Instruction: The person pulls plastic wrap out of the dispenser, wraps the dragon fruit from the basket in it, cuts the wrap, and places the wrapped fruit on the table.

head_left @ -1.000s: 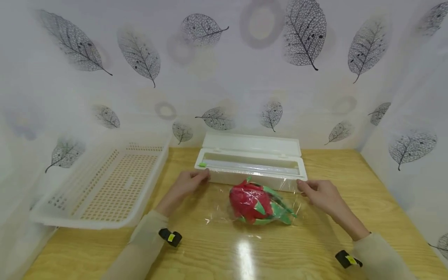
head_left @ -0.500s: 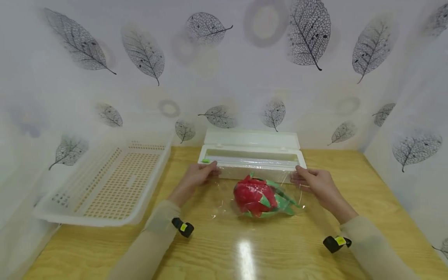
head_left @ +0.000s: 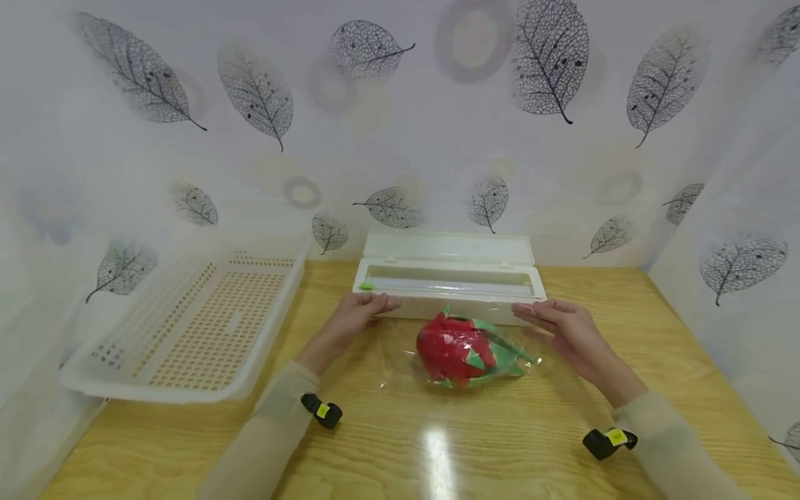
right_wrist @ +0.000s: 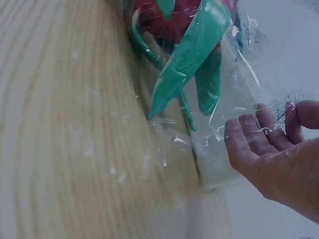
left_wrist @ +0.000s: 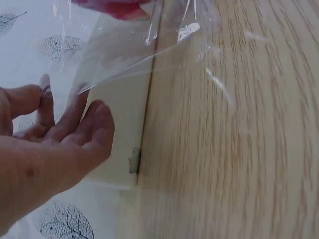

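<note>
A red and green dragon fruit (head_left: 455,351) lies on the wooden table under clear plastic wrap (head_left: 396,357). Behind it stands a white wrap dispenser box (head_left: 448,247) with its lid raised and a roll inside. My left hand (head_left: 350,319) pinches the wrap between thumb and index finger by the box's left front corner; the left wrist view shows the other fingers (left_wrist: 102,119) loosely bent. At the right front corner my right hand (head_left: 571,333) pinches the wrap's other side, fingers spread beneath it in the right wrist view. The fruit's green leaves (right_wrist: 192,64) show through the film.
A white perforated plastic basket (head_left: 194,333) stands at the left of the table (head_left: 375,444). A small green slider (head_left: 367,286) sits at the box's left end. Leaf-patterned sheeting (head_left: 425,139) rises behind the table and at its sides.
Both hands have moved inward, closer together, and a little farther from me, still pinching the wrap. The film now hangs more loosely over the dragon fruit.
</note>
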{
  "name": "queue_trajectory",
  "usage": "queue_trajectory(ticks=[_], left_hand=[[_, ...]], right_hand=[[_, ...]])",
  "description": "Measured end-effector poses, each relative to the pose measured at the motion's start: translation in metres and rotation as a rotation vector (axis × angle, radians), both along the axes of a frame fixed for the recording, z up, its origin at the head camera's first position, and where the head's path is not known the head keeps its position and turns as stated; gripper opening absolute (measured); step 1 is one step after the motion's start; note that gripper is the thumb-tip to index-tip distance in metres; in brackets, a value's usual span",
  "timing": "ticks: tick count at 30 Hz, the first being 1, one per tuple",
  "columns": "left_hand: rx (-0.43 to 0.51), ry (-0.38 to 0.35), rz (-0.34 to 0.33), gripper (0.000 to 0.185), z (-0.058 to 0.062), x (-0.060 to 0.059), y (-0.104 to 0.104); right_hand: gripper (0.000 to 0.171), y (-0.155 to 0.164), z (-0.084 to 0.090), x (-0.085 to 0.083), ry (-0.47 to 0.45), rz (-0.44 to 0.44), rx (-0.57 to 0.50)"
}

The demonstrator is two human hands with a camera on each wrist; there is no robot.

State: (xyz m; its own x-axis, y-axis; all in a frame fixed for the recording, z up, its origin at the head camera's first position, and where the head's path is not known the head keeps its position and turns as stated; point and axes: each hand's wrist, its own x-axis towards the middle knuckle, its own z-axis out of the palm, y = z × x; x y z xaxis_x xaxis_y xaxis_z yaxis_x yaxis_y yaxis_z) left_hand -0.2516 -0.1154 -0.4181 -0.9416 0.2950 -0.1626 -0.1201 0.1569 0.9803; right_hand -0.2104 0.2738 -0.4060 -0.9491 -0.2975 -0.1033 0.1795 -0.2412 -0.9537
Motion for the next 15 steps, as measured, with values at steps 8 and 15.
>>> queue_trajectory(ticks=[8,15], left_hand=[[0.087,-0.014,-0.190,0.037,-0.004,0.003,-0.023],[0.165,-0.079,-0.256,0.031,-0.010,0.001,-0.037]], right_hand=[[0.034,0.013,-0.008,0.004,0.061,0.141,-0.123],[0.027,0.009,-0.012,0.009,0.034,0.118,-0.088]])
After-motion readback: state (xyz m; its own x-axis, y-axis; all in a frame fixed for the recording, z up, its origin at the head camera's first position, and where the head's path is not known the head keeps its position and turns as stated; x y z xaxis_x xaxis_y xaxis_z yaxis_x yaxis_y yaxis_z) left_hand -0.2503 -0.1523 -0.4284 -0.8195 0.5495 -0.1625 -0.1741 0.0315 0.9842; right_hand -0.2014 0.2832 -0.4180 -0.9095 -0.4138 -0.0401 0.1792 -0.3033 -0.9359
